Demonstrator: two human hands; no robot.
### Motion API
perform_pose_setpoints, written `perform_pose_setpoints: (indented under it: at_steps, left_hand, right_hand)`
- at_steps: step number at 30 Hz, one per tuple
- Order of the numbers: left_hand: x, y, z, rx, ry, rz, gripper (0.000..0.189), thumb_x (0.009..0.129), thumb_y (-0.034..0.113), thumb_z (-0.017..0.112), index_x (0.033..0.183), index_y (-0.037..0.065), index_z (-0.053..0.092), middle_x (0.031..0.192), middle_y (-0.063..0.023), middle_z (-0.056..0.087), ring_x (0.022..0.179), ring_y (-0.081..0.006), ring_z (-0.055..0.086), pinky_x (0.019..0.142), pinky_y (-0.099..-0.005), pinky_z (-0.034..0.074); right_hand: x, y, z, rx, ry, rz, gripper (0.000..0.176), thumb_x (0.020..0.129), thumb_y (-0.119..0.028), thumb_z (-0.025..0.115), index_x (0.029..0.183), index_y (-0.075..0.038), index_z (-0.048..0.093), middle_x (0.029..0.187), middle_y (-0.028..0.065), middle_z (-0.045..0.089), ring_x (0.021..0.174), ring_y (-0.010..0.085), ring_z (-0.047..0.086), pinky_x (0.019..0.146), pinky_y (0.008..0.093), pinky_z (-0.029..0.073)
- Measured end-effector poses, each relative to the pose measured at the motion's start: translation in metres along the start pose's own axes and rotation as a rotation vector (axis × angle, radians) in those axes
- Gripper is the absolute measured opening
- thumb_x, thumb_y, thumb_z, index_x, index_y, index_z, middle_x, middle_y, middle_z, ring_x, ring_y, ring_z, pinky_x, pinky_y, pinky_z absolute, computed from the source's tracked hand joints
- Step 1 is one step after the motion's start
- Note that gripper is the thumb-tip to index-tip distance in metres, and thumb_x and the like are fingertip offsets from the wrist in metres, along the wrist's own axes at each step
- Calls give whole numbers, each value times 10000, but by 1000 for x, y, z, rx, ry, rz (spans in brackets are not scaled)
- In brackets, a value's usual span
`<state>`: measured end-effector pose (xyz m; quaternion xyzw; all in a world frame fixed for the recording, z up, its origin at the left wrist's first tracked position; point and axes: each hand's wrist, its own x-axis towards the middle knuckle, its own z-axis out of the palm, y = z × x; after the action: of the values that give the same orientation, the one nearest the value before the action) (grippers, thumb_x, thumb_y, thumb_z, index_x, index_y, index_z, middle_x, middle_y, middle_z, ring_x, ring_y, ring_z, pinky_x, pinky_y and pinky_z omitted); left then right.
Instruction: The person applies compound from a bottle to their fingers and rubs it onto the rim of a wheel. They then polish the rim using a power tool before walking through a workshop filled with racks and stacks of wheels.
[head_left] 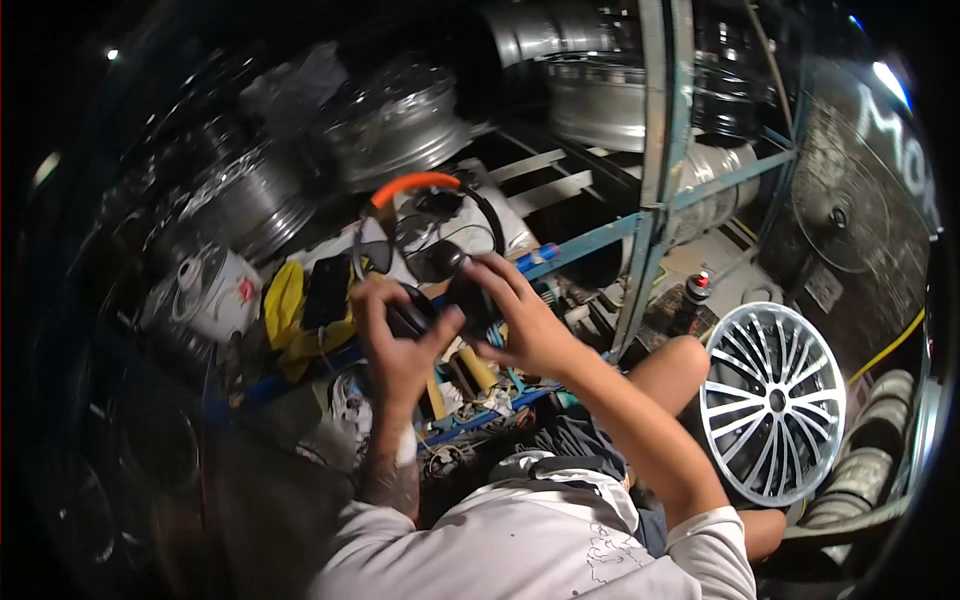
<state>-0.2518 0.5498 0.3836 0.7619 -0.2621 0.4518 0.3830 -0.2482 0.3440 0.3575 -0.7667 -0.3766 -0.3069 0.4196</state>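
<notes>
Both of my hands hold a pair of over-ear headphones with an orange and black headband [418, 181], the band arching away from me. My left hand [396, 345] is closed around the left black ear cup [412, 316]. The other dark cup [470, 300] sits in the fingers of my right hand [530, 325]. Beyond the hands, a cluttered shelf shows through the band, with small dark items on a pale sheet [515, 225]. Whether the headphones are for music or for ear protection cannot be made out.
A blue metal rack [650, 230] carries several wheel rims [400, 125]. A yellow cloth [287, 300] and a white container [222, 290] lie at left. At right, a multi-spoke rim [775, 400] leans by my knee, near a dark bottle with a red cap [692, 298].
</notes>
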Motion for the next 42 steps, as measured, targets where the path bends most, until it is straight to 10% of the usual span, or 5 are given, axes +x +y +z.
perform_pose_setpoints:
  at_steps: [14, 16, 19, 22, 42]
  left_hand:
    - [6, -65, -3, 362, -249, -182, 462, 994, 339, 663, 1373, 89, 580, 1241, -245, 676, 1134, -457, 644, 917, -487, 513]
    - [25, -39, -23, 436, -381, -555, 436, 996, 361, 640, 1351, 111, 610, 1123, -248, 712, 1038, -465, 679, 858, -511, 548]
    - [39, -104, -50, 760, -181, -263, 517, 976, 379, 643, 1421, 129, 565, 1226, -248, 683, 1075, -455, 667, 899, -540, 524]
    - [60, -147, -56, 990, -463, -404, 764, 906, 398, 700, 1524, 41, 426, 1222, -316, 665, 1118, -464, 654, 981, -528, 510]
    - [73, -180, -35, 884, -623, -648, 605, 899, 340, 698, 1447, 241, 461, 1188, -264, 698, 1079, -490, 664, 912, -529, 519]
  right_hand:
    - [-67, 54, -22, -323, -51, 207, 669, 871, 8, 606, 1516, -90, 456, 1415, 185, 589, 1252, 394, 586, 1066, 433, 485]
    - [-114, 62, -50, -500, -208, 263, 635, 846, -20, 637, 1463, -109, 520, 1358, 175, 632, 1189, 376, 630, 1030, 434, 504]
    - [-185, 82, -97, -634, -427, 676, 470, 844, -144, 673, 1311, -104, 636, 1256, 142, 699, 1109, 331, 682, 980, 447, 520]
    - [-205, 95, -130, -871, -792, 919, 422, 884, -360, 652, 1216, -102, 688, 1154, 133, 736, 1059, 298, 701, 953, 436, 526]
    - [-245, 103, -149, -902, -121, 860, 332, 953, -335, 643, 1080, -38, 719, 1134, 133, 713, 1150, 315, 635, 1046, 428, 439]
